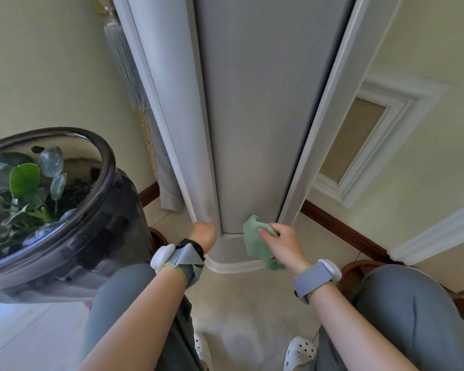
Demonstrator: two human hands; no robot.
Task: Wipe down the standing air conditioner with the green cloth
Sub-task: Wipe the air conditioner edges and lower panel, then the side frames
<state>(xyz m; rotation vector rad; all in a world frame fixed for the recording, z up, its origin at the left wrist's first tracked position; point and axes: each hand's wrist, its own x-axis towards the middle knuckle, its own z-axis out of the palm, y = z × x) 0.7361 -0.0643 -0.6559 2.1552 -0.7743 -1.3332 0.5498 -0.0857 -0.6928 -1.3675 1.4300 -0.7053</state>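
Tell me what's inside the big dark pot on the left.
Green leafy plant in dark soil inside the pot. Below the soil line, the dark wall hides everything.

We're down on the floor [239, 298] now: pale beige tile, with a seam running off to the left of the standing air conditioner [252, 116]. The unit's rounded white base [233, 263] sits flat on the tile, dead centre. Just left of the unit stands a big dark glass planter [105, 236] full of green leaves, and we can't make out what's under it. Behind the unit's left side, a grey curtain [169, 188] hangs down to about tile level. In front of the base, a white perforated left clog [201, 346] and right clog [300, 350] are planted on the tile. Right of the unit, dark wooden skirting [343, 231] meets the floor.
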